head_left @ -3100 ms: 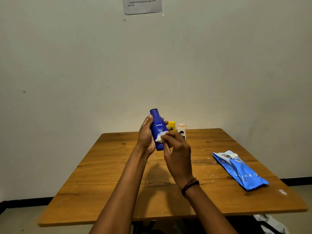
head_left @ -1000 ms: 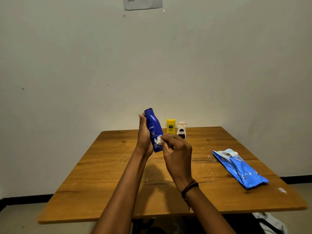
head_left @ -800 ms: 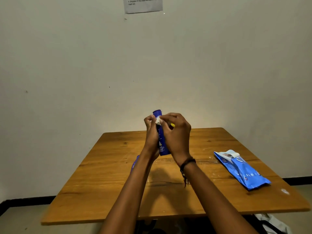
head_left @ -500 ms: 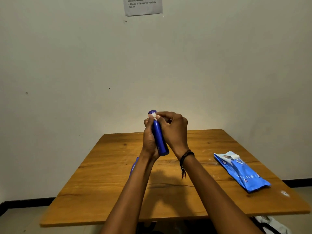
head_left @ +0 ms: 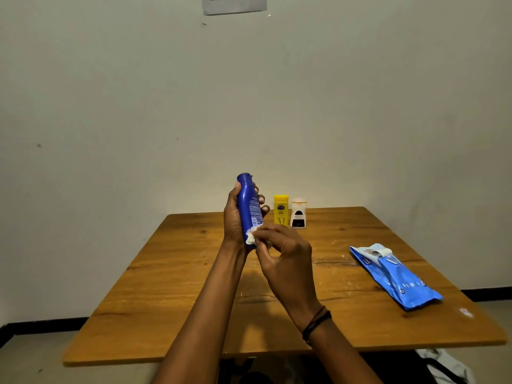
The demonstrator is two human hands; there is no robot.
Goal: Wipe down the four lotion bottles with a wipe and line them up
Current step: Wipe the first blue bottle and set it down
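Observation:
My left hand (head_left: 234,217) holds a dark blue lotion bottle (head_left: 248,206) upright above the wooden table (head_left: 171,286), its printed back label facing me. My right hand (head_left: 285,256) pinches a small white wipe (head_left: 250,236) against the bottle's lower end. A yellow lotion bottle (head_left: 281,209) and a short white bottle (head_left: 298,214) with a dark label stand side by side near the table's far edge. A fourth bottle is hidden from view.
A blue pack of wipes (head_left: 396,277) lies on the right side of the table. A wall rises straight behind the far edge, with a paper notice (head_left: 234,4) stuck high up. Pale fabric (head_left: 446,367) lies on the floor at lower right.
My right hand slid the wipe from the bottle's cap down to its lower end. The bottle turned so its back label faces me, and the yellow and white bottles came back into sight.

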